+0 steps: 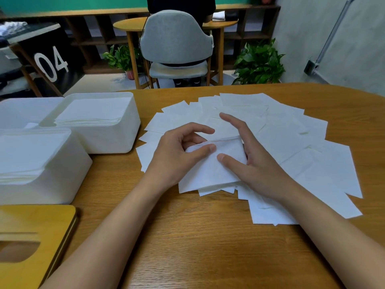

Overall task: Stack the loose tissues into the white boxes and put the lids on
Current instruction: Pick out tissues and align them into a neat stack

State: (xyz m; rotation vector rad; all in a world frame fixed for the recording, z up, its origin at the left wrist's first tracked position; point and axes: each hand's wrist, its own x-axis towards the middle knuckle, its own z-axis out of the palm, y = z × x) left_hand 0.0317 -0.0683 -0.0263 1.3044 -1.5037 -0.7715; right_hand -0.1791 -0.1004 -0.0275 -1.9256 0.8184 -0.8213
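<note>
Several loose white tissues (291, 142) lie fanned out over the wooden table (187, 236). My left hand (177, 155) pinches the left edge of one tissue (208, 172) at the near side of the pile, fingers curled. My right hand (254, 161) holds the same tissue from the right, thumb on top and fingers behind its raised edge. Two white boxes stand at the left: the far one (116, 140) and the near one (58, 182), each holding a stack of tissues, both without lids. A wooden lid (31, 226) with an oval slot lies at the near left.
A third white box (23, 111) shows at the far left behind the others. Beyond the table stand a grey chair (177, 44), potted plants (258, 63), a small round table and shelving. A person stands behind the chair.
</note>
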